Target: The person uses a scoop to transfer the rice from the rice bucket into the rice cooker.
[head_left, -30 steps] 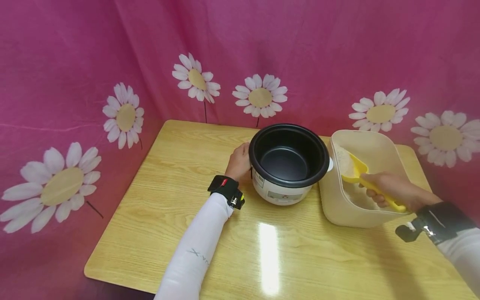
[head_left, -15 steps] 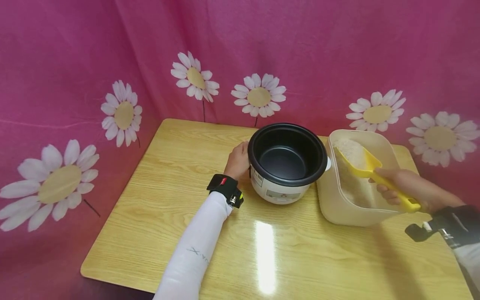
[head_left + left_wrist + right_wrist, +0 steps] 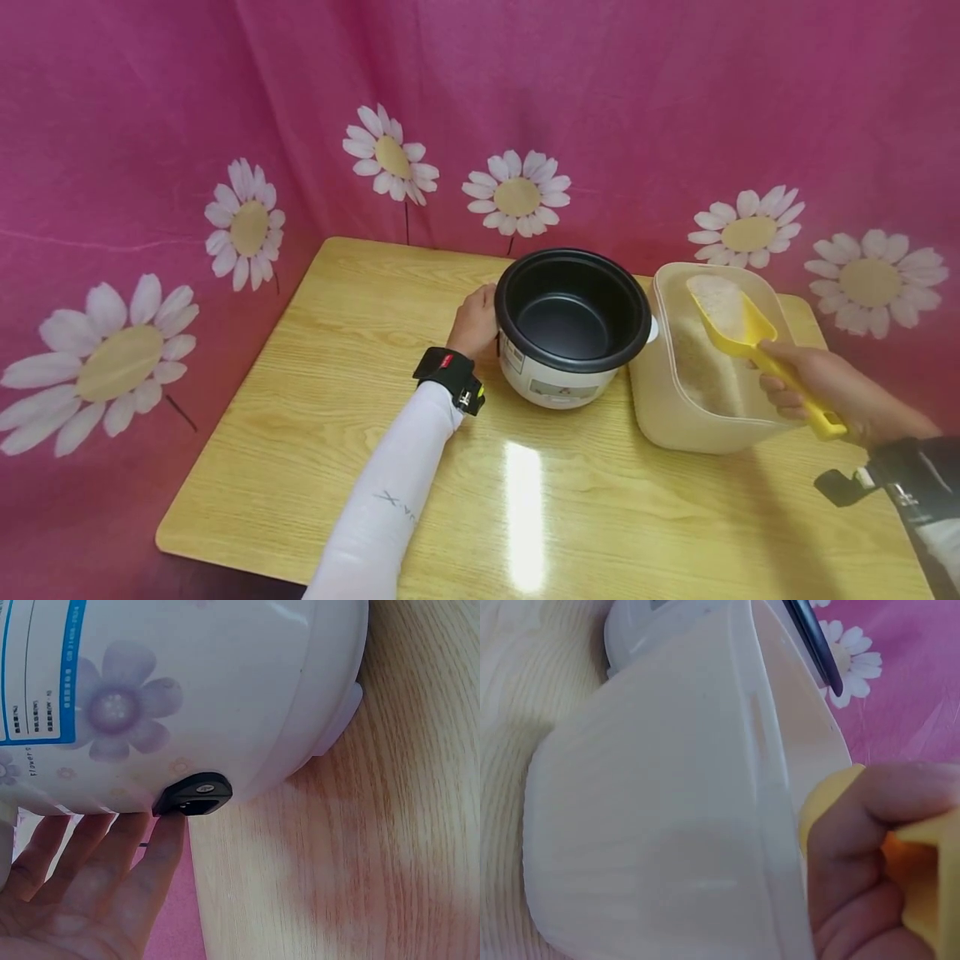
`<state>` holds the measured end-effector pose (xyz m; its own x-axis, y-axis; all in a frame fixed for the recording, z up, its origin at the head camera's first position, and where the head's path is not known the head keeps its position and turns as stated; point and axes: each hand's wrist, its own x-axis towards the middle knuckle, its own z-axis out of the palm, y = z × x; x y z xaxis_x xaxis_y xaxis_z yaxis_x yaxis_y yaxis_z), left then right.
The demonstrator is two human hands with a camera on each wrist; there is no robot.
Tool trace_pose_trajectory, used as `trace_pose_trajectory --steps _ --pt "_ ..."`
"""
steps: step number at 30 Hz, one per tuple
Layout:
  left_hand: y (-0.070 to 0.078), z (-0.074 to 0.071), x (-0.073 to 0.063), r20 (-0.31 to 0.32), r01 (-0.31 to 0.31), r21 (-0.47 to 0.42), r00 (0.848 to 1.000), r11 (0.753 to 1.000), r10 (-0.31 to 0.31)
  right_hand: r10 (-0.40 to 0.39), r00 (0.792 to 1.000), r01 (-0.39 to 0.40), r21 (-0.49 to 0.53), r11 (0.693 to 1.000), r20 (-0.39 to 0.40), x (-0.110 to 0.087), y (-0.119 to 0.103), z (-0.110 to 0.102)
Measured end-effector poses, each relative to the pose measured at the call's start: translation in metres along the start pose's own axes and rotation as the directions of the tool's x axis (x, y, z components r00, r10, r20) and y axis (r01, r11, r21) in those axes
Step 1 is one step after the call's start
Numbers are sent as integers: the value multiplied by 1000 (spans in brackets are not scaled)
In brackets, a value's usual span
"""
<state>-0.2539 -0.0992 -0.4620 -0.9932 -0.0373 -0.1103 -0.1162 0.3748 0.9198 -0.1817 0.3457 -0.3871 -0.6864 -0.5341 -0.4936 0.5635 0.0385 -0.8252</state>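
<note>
A white rice cooker with a black inner pot stands upright on the table. My left hand rests against its left side; in the left wrist view the straight fingers touch the flowered wall beside a black power socket. To the right, my right hand grips the handle of a yellow scoop heaped with white rice. The scoop is over the mouth of a cream plastic bin. Curled fingers wrap the handle in the right wrist view.
The bin stands close against the cooker's right side, where a small white handle sticks out. Under both is a wooden table. A pink cloth printed with daisies hangs behind and to the left.
My right hand has drawn the loaded scoop up out of the bin's rice and to the right. My left hand has stayed against the cooker.
</note>
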Motion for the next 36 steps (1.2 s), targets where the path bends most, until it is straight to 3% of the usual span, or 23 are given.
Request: trace_pose_trajectory --steps 4,10,17,20,26,29,33,36 --pt "-1 -1 1 4 -33 19 999 999 33 -30 999 31 44 999 -25 -5 3 3" --pt "-1 -2 1 11 -24 20 1000 999 24 -69 992 76 55 996 -109 -13 5 7" --pt "0 -2 0 22 -19 12 1000 1000 19 -140 990 141 166 976 -21 -22 7 12" --pt "0 -1 0 18 -14 16 1000 1000 14 -154 988 154 165 974 -14 -24 7 19" --pt "-2 -1 0 13 -2 16 1000 1000 2 -174 980 155 178 972 97 -24 3 32" --pt "-1 -1 -1 22 2 6 1000 1000 -2 -157 983 143 140 980 99 -24 0 42" --pt "-1 -1 -1 30 4 7 1000 1000 -4 -116 993 116 -25 993 0 -23 -8 60" --pt "-1 -1 -1 20 -2 13 1000 1000 2 -78 993 60 -190 980 -92 -20 -16 75"
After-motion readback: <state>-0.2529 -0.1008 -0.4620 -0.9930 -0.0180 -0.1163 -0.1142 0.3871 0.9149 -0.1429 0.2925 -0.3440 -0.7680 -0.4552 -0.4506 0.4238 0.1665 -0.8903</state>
